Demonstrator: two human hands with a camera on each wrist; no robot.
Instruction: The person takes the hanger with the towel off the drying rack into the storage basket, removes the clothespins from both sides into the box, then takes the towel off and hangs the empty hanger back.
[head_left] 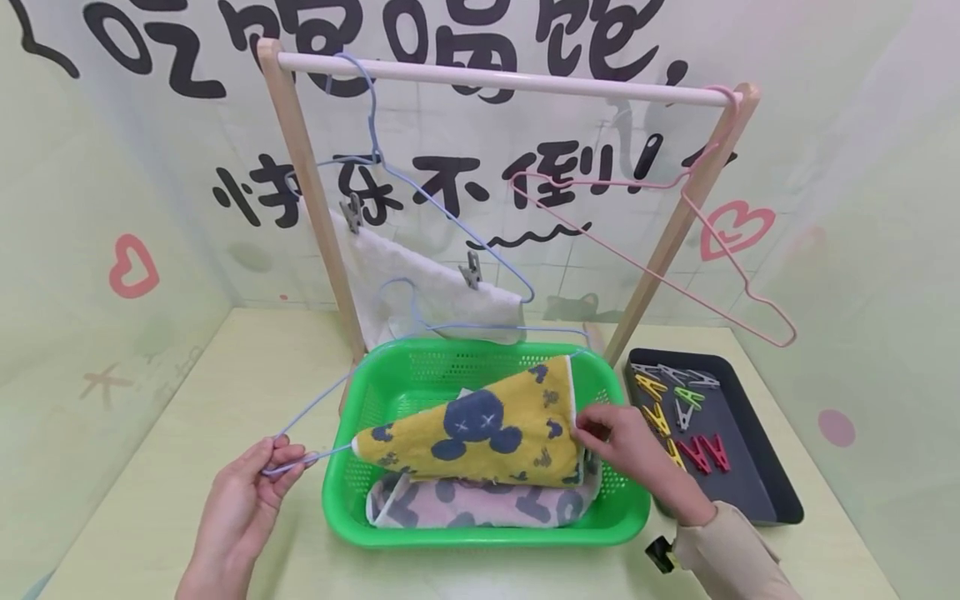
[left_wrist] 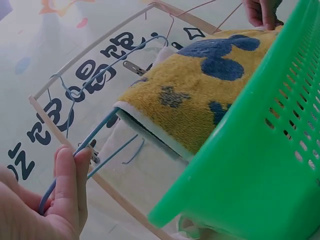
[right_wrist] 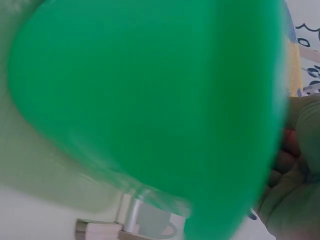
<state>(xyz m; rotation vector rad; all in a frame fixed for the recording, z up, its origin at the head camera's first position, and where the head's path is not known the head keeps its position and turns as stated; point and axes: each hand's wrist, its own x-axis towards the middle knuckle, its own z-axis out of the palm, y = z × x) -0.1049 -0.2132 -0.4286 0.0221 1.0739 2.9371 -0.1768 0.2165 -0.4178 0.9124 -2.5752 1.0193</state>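
My left hand (head_left: 243, 496) grips one end of a blue wire hanger (head_left: 321, 457), left of the green basket (head_left: 480, 537). A yellow towel (head_left: 517, 417) with dark blue bear shapes is draped over the hanger's lower bar, above the basket. At the towel's right edge, my right hand (head_left: 626, 437) pinches its white border. The left wrist view shows the towel (left_wrist: 195, 80) folded over the bar, its two layers hanging apart at the near end. In the right wrist view the basket's side (right_wrist: 125, 100) hides most of the work; part of the right hand (right_wrist: 295, 195) shows.
A pink and grey towel (head_left: 487, 504) lies in the basket. Behind stands a wooden rack with a white rail (head_left: 495, 79), bearing a blue hanger (head_left: 450, 215) with a clipped white cloth (head_left: 420, 279) and a pink hanger (head_left: 622, 258). Right, a dark tray (head_left: 757, 467) holds several clothespins (head_left: 686, 397).
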